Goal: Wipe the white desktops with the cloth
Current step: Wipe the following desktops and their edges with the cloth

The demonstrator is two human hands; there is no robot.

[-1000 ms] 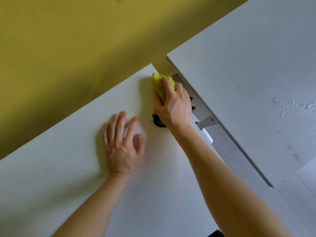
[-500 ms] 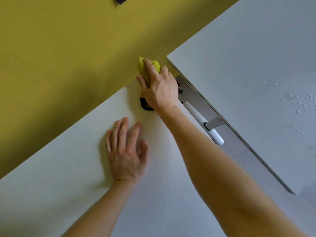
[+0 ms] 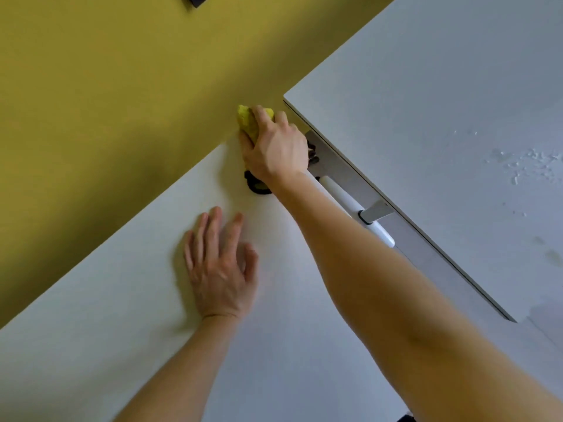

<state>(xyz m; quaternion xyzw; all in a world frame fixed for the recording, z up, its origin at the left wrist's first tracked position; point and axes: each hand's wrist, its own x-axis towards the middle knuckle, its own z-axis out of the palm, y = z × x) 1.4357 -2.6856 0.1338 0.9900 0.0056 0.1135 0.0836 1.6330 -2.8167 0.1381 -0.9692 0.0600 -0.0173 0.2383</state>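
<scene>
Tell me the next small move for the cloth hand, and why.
Probably draw the right hand back toward the body along the right edge of the near desktop. It grips the yellow cloth at that desktop's far corner, by the yellow wall, so no surface lies farther out. The left hand rests flat nearby.

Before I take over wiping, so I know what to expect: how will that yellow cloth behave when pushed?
Probably floppy: the yellow cloth is bunched under the right hand. Likely light: that hand alone grips it. Should slide on the smooth white desktop.
</scene>
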